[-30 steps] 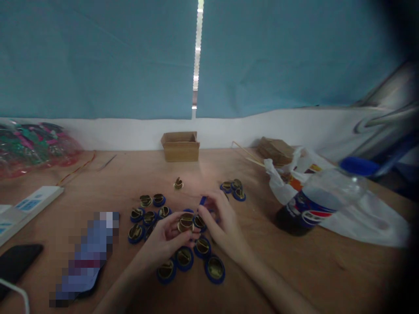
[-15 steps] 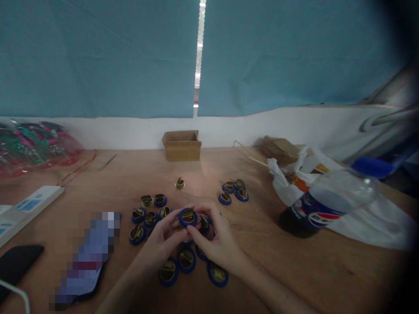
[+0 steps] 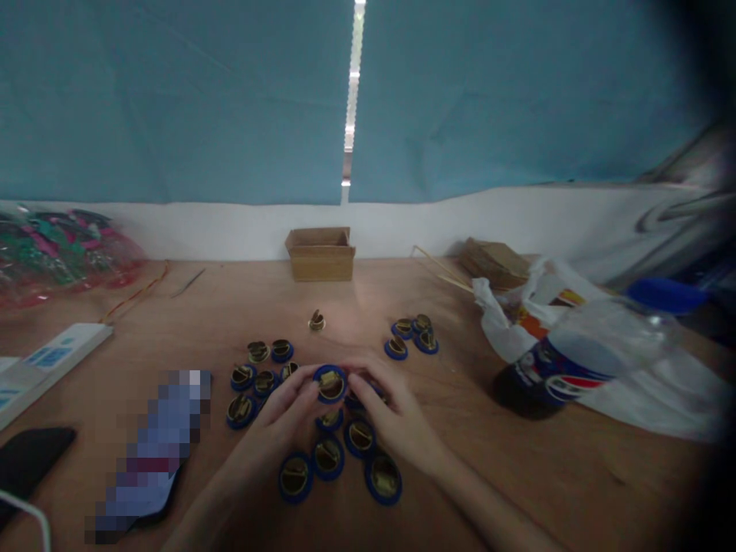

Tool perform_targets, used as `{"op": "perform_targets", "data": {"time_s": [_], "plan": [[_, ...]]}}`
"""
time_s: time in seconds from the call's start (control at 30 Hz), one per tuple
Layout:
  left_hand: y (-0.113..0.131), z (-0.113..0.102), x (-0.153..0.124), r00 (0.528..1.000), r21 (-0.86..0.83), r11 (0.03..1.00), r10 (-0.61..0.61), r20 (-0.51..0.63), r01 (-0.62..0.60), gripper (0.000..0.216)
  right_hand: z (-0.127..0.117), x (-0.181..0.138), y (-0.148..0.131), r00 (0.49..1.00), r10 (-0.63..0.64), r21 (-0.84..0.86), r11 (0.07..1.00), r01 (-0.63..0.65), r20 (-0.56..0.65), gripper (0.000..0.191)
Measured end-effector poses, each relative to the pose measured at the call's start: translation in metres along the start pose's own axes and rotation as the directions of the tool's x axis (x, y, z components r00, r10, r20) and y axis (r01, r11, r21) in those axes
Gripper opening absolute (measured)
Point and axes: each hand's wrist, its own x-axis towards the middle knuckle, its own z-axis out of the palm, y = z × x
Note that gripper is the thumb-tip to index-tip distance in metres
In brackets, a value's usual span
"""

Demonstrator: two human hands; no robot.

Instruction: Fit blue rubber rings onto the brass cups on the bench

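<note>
Between my two hands is a round brooch (image 3: 331,386) with a blue rim and a gold back, its clasp side facing up. My left hand (image 3: 286,405) grips it by the left edge, and my right hand (image 3: 392,414) has its fingers closed at the right edge. Several similar brooches lie around: one (image 3: 296,477) below my left hand, another (image 3: 383,477) beneath my right wrist, a group (image 3: 241,412) to the left. My right fingers partly cover one or more brooches under them.
A small open cardboard box (image 3: 322,267) stands at the back. Right of my hands lie a few brooches (image 3: 426,342), a tilted cola bottle (image 3: 566,376) and a white plastic bag (image 3: 649,402). At left are a pixelated phone-shaped object (image 3: 152,452) and a white power strip (image 3: 54,368).
The gold fitting on the held brooch stood up across its back; now it looks lower and flatter. My thumbs have drawn apart to its two sides, uncovering more brooches below.
</note>
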Motion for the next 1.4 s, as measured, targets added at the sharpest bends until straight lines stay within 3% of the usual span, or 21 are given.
{"op": "perform_targets", "data": {"time_s": [0.13,0.37,0.53,0.7,1.03,1.2,1.33,1.4], "plan": [[0.001,-0.002,0.0,0.996,0.046,0.999,0.003,0.087,-0.007,0.026,0.0,0.002,0.004,1.0,0.017,-0.048,0.999,-0.016,0.021,0.016],[0.003,-0.001,-0.001,0.997,0.162,0.986,0.038,0.063,-0.048,0.031,0.0,-0.001,0.002,0.995,0.059,-0.046,0.997,-0.055,0.082,0.019],[0.0,-0.002,-0.001,0.999,0.224,0.973,0.044,0.017,-0.046,0.029,0.0,-0.001,-0.001,0.997,0.056,-0.082,0.995,-0.051,0.056,0.016],[0.002,-0.001,0.002,0.998,0.265,0.963,0.026,0.058,-0.041,0.02,0.002,-0.001,-0.004,0.999,0.041,-0.107,0.994,-0.037,0.035,0.019],[0.0,0.002,0.001,0.995,0.228,0.973,-0.058,0.081,0.038,0.024,0.002,-0.001,-0.002,0.983,0.117,-0.034,0.993,-0.113,0.141,0.024],[-0.006,0.0,0.005,0.999,0.124,0.992,-0.009,0.041,0.003,0.022,0.001,0.001,-0.005,0.964,0.129,-0.004,0.991,-0.132,0.234,0.023],[-0.009,-0.005,0.011,0.981,-0.033,0.996,-0.079,0.177,0.086,0.035,0.003,0.001,-0.006,0.953,0.15,0.124,0.974,-0.188,0.262,0.021],[-0.01,-0.007,0.011,0.973,-0.075,0.995,-0.052,0.226,0.071,0.041,0.005,0.0,-0.004,0.948,0.178,0.206,0.95,-0.236,0.265,0.02]]}}
